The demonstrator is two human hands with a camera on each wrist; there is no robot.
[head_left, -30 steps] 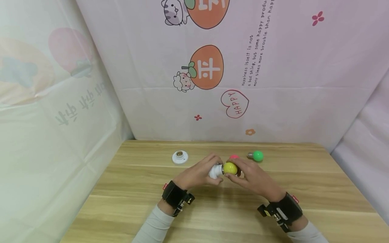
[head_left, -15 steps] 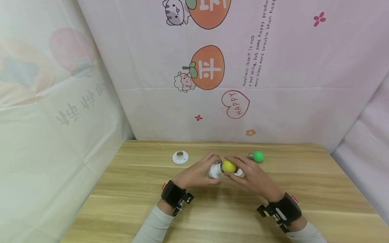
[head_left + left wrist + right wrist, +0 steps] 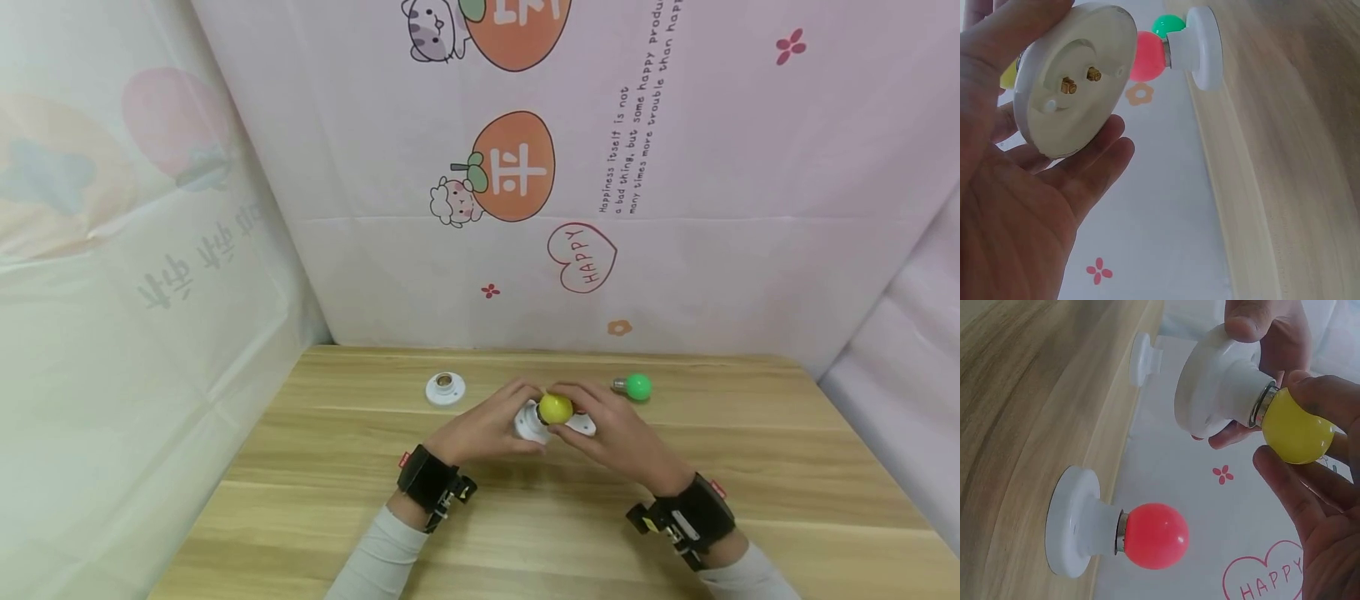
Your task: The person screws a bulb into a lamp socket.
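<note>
Left hand [image 3: 491, 429]: a round white lamp holder [image 3: 1207, 387] is gripped by its base rim between thumb and fingers, raised off the table and tilted; two brass screws [image 3: 1068, 85] are shown on its underside. Right hand [image 3: 618, 433]: a yellow bulb [image 3: 1297, 428] is pinched at its globe by thumb and fingertips, its metal collar set at the socket mouth of that holder; how far it is threaded in cannot be told.

Red bulb [image 3: 1157, 536]: seated in a second white holder [image 3: 1069, 528], stood upright on the table, partly hidden by the right hand in the head view. Third white holder [image 3: 446, 392]: placed upright toward the far left, socket facing up. Green bulb [image 3: 639, 386]: laid on its side toward the far right, base pointed left. Table [image 3: 480, 525]: wood-grained, backed by printed cloth [image 3: 360, 250]. Black straps [image 3: 427, 479]: worn on both wrists.
</note>
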